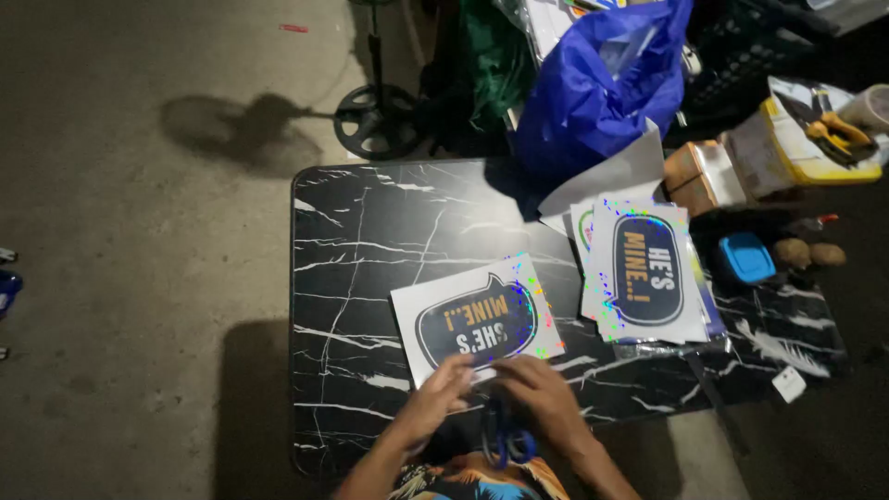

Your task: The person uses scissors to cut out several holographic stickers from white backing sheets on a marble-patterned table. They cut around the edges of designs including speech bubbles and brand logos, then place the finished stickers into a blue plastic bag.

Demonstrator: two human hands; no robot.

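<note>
Bare forearms; a bright tropical-print garment (472, 483) at the waist.

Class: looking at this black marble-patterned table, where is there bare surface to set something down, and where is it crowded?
The table is bare along its left half, left of the printed sheet. It is crowded on the right, around the stack of prints and the blue lid, and near the hands.

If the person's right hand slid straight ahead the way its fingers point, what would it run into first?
The right hand points up and leftward over the near edge of a printed sheet with a dark speech-bubble shape. It would likely meet that sheet first, where the left hand also rests, though whether it already touches is unclear.
</note>
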